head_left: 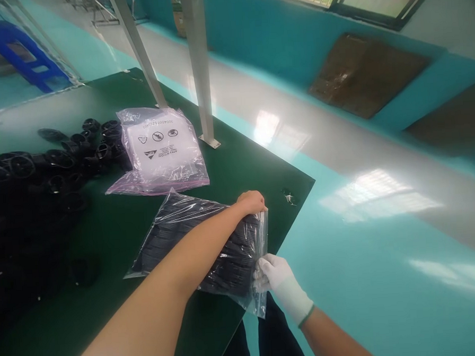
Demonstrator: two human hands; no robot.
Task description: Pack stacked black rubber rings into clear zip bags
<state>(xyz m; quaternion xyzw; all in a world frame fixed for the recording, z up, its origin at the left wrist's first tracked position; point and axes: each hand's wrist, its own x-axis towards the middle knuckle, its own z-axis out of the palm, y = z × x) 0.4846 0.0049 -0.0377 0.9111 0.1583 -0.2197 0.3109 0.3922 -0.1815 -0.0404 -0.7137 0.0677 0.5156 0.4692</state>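
A clear zip-seal plastic bag [230, 263] packed with black strip-like parts lies on the green table, its sealing edge turned to the right. My bare left hand [253, 202] reaches across the bag and is closed on the far end of that edge. Lower down, my right hand [271, 274], in a white glove, pinches the same edge near the table's border. The near corner of the bag sticks out past the table edge. My left forearm covers part of the bag.
A pinkish bag [164, 144] with a printed white warning sheet lies behind. Black ring-shaped parts [61, 160] are heaped at left. Two metal posts [200, 68] rise from the table [244, 156]. A blue plastic stool [28, 56] and brown cardboard [363, 76] are farther off.
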